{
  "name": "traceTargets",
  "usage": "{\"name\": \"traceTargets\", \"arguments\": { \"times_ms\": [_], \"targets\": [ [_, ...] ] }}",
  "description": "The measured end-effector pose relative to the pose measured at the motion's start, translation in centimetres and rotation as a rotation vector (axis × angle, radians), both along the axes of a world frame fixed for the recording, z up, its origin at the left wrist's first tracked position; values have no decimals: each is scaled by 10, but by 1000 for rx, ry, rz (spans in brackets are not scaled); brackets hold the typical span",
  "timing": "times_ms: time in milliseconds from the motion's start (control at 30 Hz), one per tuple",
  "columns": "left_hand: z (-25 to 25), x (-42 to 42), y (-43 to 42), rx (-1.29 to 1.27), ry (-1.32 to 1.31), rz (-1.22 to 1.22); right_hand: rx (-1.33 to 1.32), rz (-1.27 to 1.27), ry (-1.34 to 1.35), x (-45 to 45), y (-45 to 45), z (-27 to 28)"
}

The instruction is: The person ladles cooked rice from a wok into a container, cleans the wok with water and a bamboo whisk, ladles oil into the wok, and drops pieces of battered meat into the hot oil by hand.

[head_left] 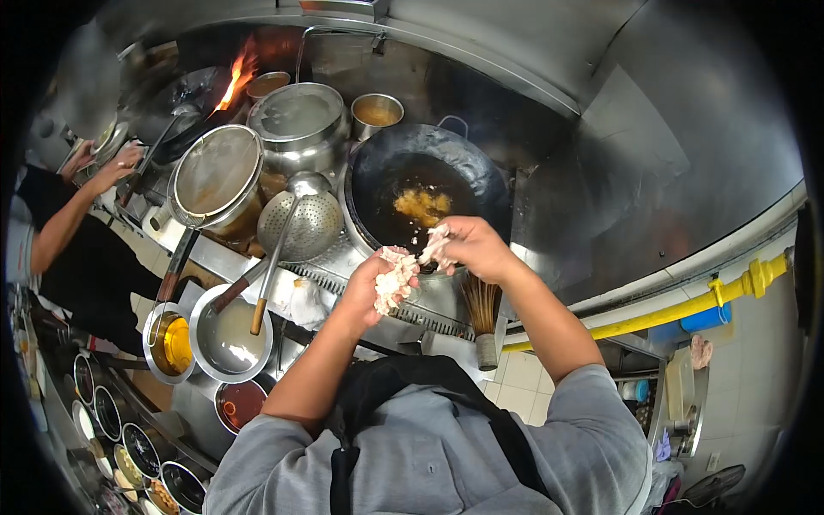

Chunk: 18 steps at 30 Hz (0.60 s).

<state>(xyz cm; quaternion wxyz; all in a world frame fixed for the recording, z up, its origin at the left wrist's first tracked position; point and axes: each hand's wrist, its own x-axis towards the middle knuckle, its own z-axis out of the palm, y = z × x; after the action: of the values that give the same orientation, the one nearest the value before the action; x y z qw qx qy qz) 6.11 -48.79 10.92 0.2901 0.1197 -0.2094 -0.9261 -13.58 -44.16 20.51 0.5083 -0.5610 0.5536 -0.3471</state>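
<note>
My left hand (362, 290) is cupped, palm up, around a clump of pale, coated meat pieces (395, 285). Just right of it, my right hand (482, 249) pinches a few similar pale pieces (437, 246) over the near rim of a black wok (493, 184). Dark oil fills the wok's bottom, where golden pieces (421, 206) fry in a cluster. Small pale bits show between the hands and the frying cluster. A perforated skimmer (300, 227) and a ladle (307, 184) lie left of the wok.
Left stand a lidded pot (296, 116), a mesh strainer (219, 170) over a pot, and bowls of yellow liquid (178, 343) and cloudy liquid (232, 330). A bamboo brush (481, 309) stands near my right forearm. At far left, a co-worker's hand (120, 163) is near another wok with flames (236, 77).
</note>
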Motion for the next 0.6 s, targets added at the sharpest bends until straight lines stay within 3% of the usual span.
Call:
{"name": "traceTargets", "arguments": {
  "times_ms": [67,200,267,333,433,600],
  "targets": [
    [-6,1,-2,15,-5,16,41,-84,-299,-4,-4,-1],
    [-6,-1,-1,49,-56,31,118,10,-337,-4,-9,-10],
    [-10,-4,-4,135,3,18,109,58,-308,-4,-11,-15],
    [-3,-1,-5,255,24,31,26,11,34,11,-7,-10],
    [-9,2,-8,330,319,-9,-12,-77,21,26,-3,-26],
    [6,0,-2,267,241,99,56,-163,-83,42,-1,-34]
  ]
}}
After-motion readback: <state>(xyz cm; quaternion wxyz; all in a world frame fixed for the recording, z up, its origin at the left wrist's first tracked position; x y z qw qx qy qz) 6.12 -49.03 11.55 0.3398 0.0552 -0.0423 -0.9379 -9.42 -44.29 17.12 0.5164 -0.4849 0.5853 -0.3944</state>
